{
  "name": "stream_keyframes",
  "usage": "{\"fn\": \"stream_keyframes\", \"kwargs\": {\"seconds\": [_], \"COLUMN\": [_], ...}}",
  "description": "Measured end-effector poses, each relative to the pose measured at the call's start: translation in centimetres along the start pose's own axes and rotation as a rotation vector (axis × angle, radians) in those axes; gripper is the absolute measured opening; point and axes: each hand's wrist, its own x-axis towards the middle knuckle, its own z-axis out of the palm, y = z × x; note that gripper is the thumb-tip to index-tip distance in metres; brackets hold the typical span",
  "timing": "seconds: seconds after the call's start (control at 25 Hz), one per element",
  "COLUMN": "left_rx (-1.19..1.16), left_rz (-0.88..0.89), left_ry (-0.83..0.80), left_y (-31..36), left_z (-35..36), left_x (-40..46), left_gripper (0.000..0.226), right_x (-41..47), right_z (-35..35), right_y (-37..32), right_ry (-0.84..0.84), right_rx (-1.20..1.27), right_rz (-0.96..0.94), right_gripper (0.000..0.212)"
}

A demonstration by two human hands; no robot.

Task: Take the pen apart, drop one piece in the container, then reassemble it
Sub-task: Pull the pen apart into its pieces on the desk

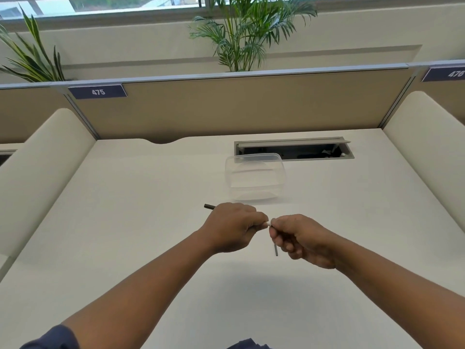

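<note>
Left hand (232, 226) clenched round the pen (210, 206), dark end poking out left; right hand (298, 239) pinches the white end (268, 224), w/ a small dark piece (275, 250) dangling below. Container (255, 176) sits well apart behind, looks empty. We reckon that loose piece could slip out if we twist hard, & roll off the desk (125, 222).

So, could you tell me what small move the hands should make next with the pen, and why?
Probably pull the two hands straight apart. The left hand is closed round the dark pen, the right hand pinches a white bit at the pen's other end, and a thin dark piece sticks out below that grip. The clear container just beyond looks empty, so nothing has been dropped in yet.
</note>
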Motion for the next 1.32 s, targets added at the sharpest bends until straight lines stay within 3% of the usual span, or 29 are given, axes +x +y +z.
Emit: {"fn": "stream_keyframes", "kwargs": {"seconds": [0.16,0.32,0.36,0.4,0.44,0.56,0.64,0.72,0.8,0.88,1.0,1.08,1.12,1.24,1.32], "left_rx": [-0.125,-0.335,-0.337,-0.308,-0.252,-0.075,-0.009,0.026,-0.006,-0.102,-0.265,-0.261,-0.227,-0.142,-0.108], "left_rz": [-0.102,-0.281,-0.273,-0.238,-0.194,-0.108,-0.065,-0.038,-0.052,-0.086,-0.187,-0.167,-0.138,-0.079,-0.057], "left_ry": [-0.102,-0.273,-0.265,-0.228,-0.173,-0.055,-0.002,0.002,-0.04,-0.104,-0.234,-0.214,-0.177,-0.094,-0.064], "left_y": [0.3,0.9,1.0,1.1,1.0,0.4,0.4,0.4,0.2,0.2,0.0,0.0,-0.1,-0.4,-0.4], "left_z": [-0.3,-1.1,-1.1,-0.8,-0.6,0.3,0.3,0.2,0.1,-0.2,-0.6,-0.5,-0.4,0.1,0.3], "left_x": [0.0,0.4,0.4,0.4,0.2,0.1,0.0,0.0,0.1,0.2,0.5,0.5,0.5,0.5,0.4], "left_gripper": [0.026,0.026,0.027,0.029,0.031,0.032,0.034,0.037,0.036,0.029,0.022,0.022,0.022,0.024,0.025], "right_x": [0.2,1.2,1.4,1.4,1.2,0.4,0.1,-0.1,-0.2,-0.2,0.7,1.1,1.1,0.8,0.6], "right_z": [0.2,-1.5,-1.8,-1.6,-1.1,0.3,0.2,-0.1,-0.1,0.3,-0.5,-1.1,-0.9,0.1,0.2], "right_y": [0.8,2.7,3.0,3.2,3.0,0.9,-0.1,-0.5,-0.6,-0.3,1.2,2.0,2.1,1.0,0.5], "right_ry": [0.199,0.411,0.454,0.458,0.429,0.194,0.042,-0.042,-0.012,0.092,0.295,0.341,0.333,0.19,0.096], "right_rx": [-0.37,-1.193,-1.301,-1.271,-1.076,-0.175,0.055,0.065,-0.091,-0.385,-1.118,-1.278,-1.145,-0.281,-0.02], "right_rz": [-0.267,-0.748,-0.818,-0.802,-0.71,-0.201,0.032,0.089,0.015,-0.149,-0.451,-0.568,-0.555,-0.249,-0.075], "right_gripper": [0.039,0.031,0.03,0.031,0.032,0.037,0.044,0.047,0.045,0.045,0.049,0.05,0.047,0.041,0.044]}}
